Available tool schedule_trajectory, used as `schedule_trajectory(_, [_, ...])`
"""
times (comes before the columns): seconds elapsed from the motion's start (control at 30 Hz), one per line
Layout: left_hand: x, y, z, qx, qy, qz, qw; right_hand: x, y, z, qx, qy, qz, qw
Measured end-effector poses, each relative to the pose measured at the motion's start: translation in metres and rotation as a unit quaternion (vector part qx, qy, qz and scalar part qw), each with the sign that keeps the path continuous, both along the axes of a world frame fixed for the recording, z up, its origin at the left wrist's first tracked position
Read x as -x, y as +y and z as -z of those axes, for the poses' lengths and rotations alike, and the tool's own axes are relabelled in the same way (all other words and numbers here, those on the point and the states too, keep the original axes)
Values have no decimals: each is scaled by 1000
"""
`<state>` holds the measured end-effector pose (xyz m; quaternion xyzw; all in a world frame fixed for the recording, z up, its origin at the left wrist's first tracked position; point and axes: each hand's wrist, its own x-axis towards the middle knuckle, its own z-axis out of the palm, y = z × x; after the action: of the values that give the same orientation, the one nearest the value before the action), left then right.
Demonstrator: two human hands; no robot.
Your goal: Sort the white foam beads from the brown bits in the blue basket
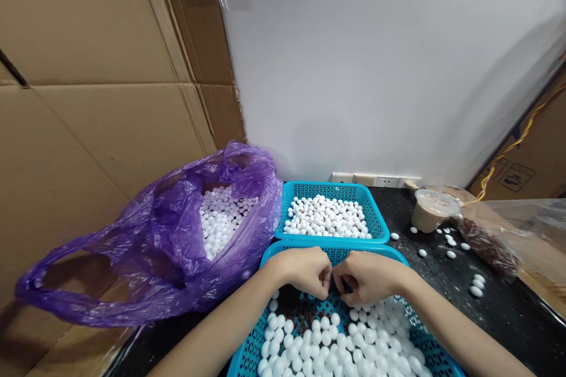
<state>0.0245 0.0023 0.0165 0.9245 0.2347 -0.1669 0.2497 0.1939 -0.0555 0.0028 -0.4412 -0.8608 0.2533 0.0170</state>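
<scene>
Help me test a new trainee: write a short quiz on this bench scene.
1. True or false: the purple bag holds white balls.
2. Fill in: the lidded cup stands to the ___ of the far basket.
3. Where do the left hand and right hand meet? A) over the near basket; B) over the far basket; C) inside the purple bag.
Key: 1 true; 2 right; 3 A.

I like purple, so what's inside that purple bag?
The bag holds white balls, seen through its open mouth. The crumpled plastic covers the rest, so how many is hidden.
</scene>
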Motion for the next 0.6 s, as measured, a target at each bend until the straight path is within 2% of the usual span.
schedule_trajectory(0.33, [-1,3,1,35,-24,30,999,-2,2,1,61,26,-18,998])
schedule_trajectory(0.6, [-4,8,4,49,-25,-2,998,-10,9,1,151,34,-40,987])
